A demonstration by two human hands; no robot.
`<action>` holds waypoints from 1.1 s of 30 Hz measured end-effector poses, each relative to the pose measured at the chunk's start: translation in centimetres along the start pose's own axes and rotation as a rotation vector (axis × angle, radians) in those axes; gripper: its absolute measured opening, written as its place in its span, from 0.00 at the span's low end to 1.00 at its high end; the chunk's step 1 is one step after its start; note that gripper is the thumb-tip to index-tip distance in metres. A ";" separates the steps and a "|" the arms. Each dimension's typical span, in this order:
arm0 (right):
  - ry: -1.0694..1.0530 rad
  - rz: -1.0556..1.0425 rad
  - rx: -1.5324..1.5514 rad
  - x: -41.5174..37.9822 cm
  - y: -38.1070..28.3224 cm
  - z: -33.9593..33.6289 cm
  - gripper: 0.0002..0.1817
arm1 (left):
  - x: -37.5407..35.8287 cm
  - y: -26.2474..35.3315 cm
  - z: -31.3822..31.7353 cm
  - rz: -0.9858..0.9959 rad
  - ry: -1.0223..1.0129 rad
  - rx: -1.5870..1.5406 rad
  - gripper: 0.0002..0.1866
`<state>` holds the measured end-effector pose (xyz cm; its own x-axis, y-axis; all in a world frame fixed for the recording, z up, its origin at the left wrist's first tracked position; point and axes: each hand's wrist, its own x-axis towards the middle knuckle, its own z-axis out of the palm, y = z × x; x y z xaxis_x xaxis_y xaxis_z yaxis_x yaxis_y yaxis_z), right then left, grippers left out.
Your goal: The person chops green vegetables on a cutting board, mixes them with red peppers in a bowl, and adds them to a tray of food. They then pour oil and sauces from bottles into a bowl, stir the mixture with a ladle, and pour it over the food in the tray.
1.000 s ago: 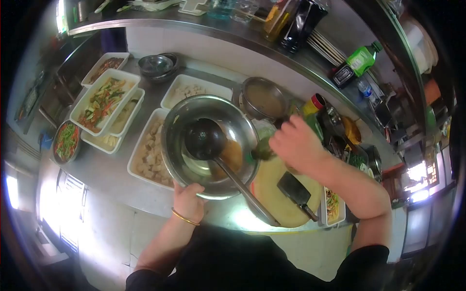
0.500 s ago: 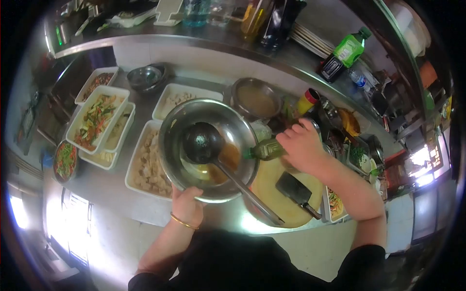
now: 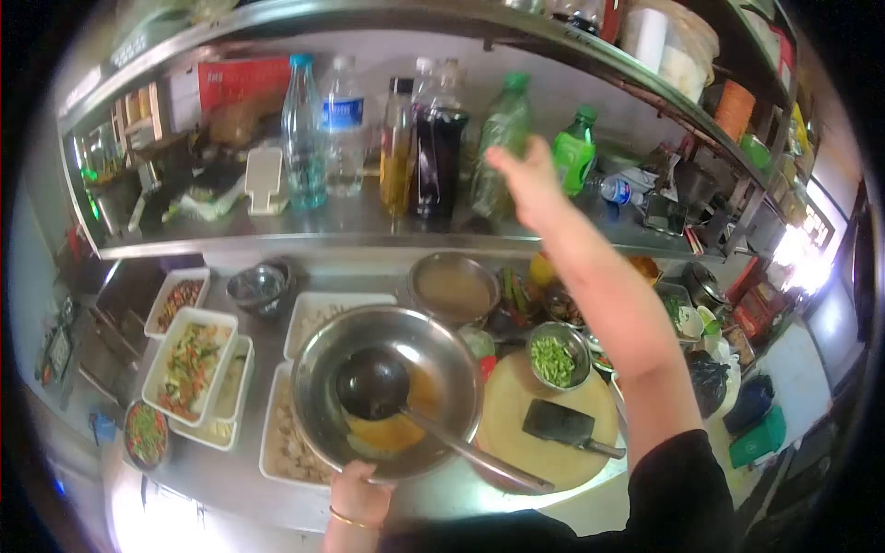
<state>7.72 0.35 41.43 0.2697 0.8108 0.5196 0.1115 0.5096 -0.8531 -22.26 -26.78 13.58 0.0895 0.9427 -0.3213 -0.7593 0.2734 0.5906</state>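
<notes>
A large steel bowl is held at its near rim by my left hand, which wears a gold bangle. Inside lie a dark ladle, its handle reaching over the right rim, and yellowish-brown liquid. Up at the shelf, my right hand is closed around the upper part of a green-capped clear green bottle, which stands upright; the grip is slightly blurred. Right of the bowl, a cleaver lies on a round board, beside a small bowl of chopped greens.
Along the metal shelf stand several bottles, including a dark one and a green-labelled one. White trays of food are at the left. Behind the big bowl sits a pan of cloudy liquid.
My right hand has gone from beside the bowl up to the shelf with the green bottle, now upright. The view has tilted upward. My left hand still holds the bowl.
</notes>
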 end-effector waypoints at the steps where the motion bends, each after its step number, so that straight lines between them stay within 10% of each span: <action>1: 0.011 0.028 -0.071 0.2 1.4 0.8 0.33 | 0.1 -0.3 -1.0 0.031 -0.001 0.008 0.20; 8: 0.426 -0.890 -0.630 -2.8 1.6 -1.5 0.45 | -0.8 0.8 -2.1 -0.101 0.057 -0.231 0.31; 11: 0.708 -0.647 -0.714 -2.9 -0.2 -5.1 0.47 | -2.3 1.7 -0.2 -0.053 0.052 -0.238 0.30; 16: 0.164 -0.122 -0.412 -0.7 2.0 -10.0 0.37 | -1.2 0.7 -1.7 0.046 -0.029 0.021 0.29; 23: -0.374 -1.040 -1.580 -10.5 -7.8 -7.0 0.36 | -2.2 1.5 2.5 0.038 0.109 -0.148 0.29; 27: -0.829 -1.029 -1.920 -16.0 -4.9 -5.7 0.15 | -1.0 0.7 2.4 -0.020 0.031 -0.174 0.37; 33: -1.014 -0.995 -1.949 -18.1 -2.6 -4.9 0.16 | -1.0 0.1 3.8 -0.008 0.048 -0.174 0.30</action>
<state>7.19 -17.07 33.97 -0.6826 0.7303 -0.0261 0.4112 0.4133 0.8125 -19.93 -26.97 16.80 0.0679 0.9294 -0.3627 -0.8590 0.2394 0.4525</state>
